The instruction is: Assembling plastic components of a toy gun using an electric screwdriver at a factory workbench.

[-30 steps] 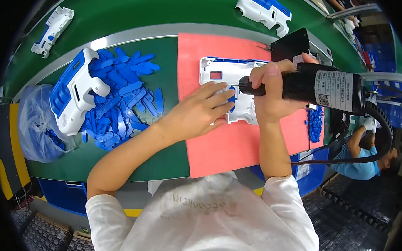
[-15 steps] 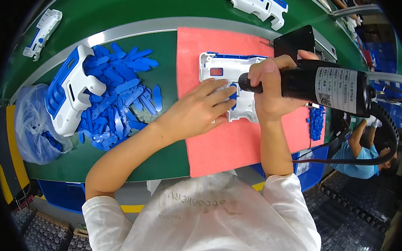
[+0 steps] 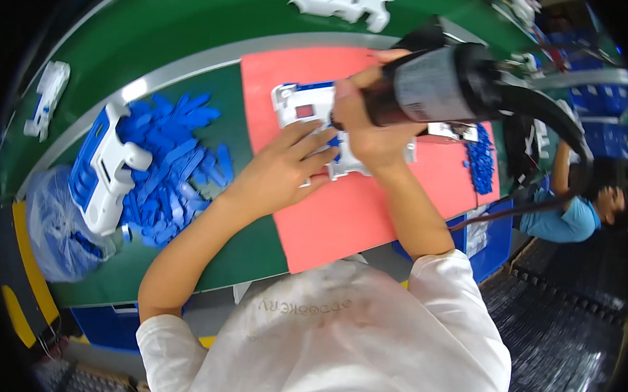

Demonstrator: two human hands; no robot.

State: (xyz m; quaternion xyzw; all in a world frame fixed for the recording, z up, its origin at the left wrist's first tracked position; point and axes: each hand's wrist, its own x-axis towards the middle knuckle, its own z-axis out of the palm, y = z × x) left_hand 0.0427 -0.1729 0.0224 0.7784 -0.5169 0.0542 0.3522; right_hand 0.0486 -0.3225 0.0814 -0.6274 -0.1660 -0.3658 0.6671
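Note:
A white plastic housing shell [image 3: 285,101] with blue trim lies open side up on a pink mat [image 3: 347,233]. My left hand [image 3: 284,159] rests over its near left part, fingers stretched out and a little apart, fingertips by a blue piece inside. My right hand [image 3: 374,132] is wrapped round a black electric screwdriver [image 3: 433,85], tilted over the middle of the shell. The screwdriver's tip is hidden behind my right hand, so I cannot tell whether it touches the shell. Motion blurs the tool.
To the left are a pile of blue plastic strips [image 3: 171,153], another white-and-blue housing [image 3: 105,174] and a clear plastic bag [image 3: 57,218]. Small blue parts [image 3: 480,162] lie on the mat's right. A thick black cable [image 3: 556,113] trails right. A co-worker [image 3: 569,209] is at far right.
The whole view has shifted and turned slightly. The screwdriver now tilts more upward, and its tip, visible before beside my left fingers, is hidden. My left hand stays on the shell.

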